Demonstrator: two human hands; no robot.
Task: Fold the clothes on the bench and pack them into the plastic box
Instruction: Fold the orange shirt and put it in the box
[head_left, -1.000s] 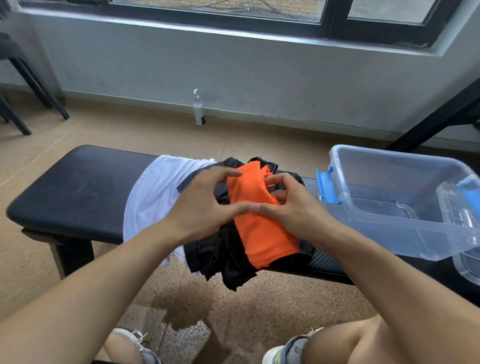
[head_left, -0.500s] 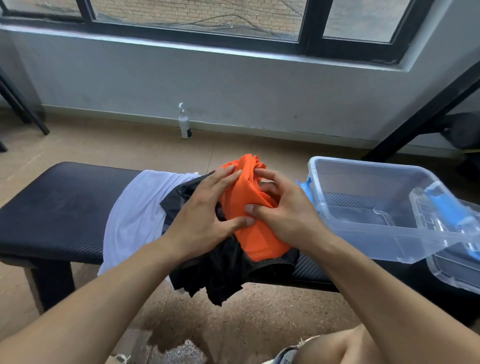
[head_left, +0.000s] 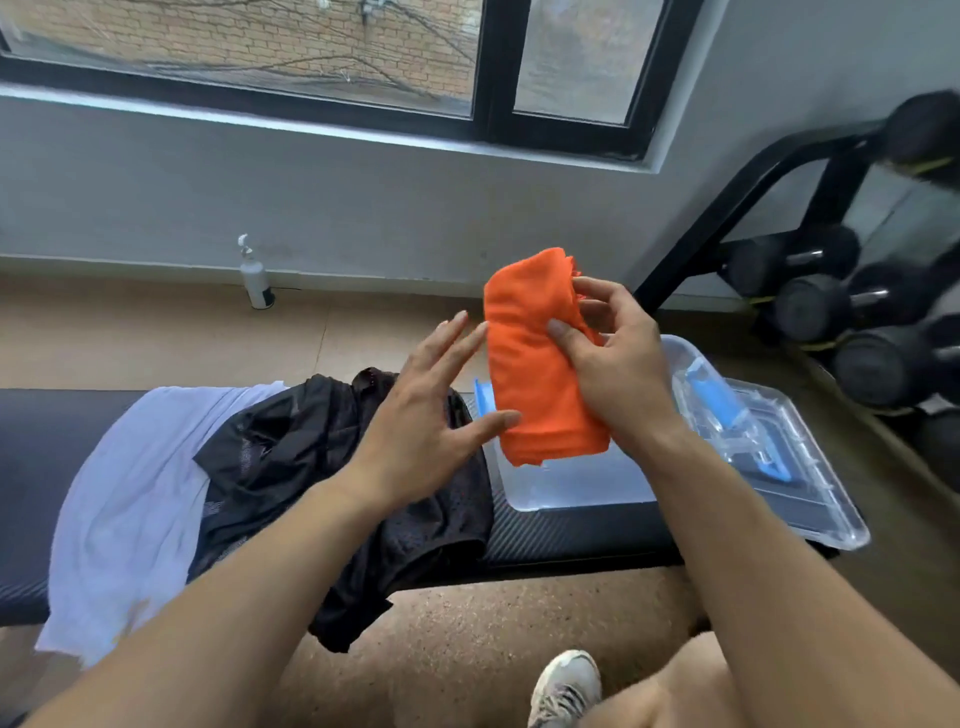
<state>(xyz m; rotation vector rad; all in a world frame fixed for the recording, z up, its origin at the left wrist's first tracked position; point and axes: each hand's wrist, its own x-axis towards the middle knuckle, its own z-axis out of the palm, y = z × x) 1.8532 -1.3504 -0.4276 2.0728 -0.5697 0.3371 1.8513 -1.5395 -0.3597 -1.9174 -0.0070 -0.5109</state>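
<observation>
A folded orange garment (head_left: 535, 364) hangs in the air above the clear plastic box (head_left: 571, 488), which stands on the right end of the black bench (head_left: 571, 535). My right hand (head_left: 618, 364) grips the garment's right side, thumb across its front. My left hand (head_left: 431, 405) is beside the garment with fingers spread and straight, its thumb tip touching the lower left edge. A crumpled black garment (head_left: 332, 467) lies on the bench below my left hand, and a white garment (head_left: 135, 499) is draped over the bench to its left.
The box's clear lid (head_left: 769, 457) with blue latches lies to the right of the box. A dumbbell rack (head_left: 852, 301) stands at the far right. A small white bottle (head_left: 255, 278) stands on the floor by the wall. My shoe (head_left: 566, 686) is below the bench.
The orange garment has been lifted off the black garment and carried right, over the box. My left hand has opened and let go of it; my right hand alone holds it.
</observation>
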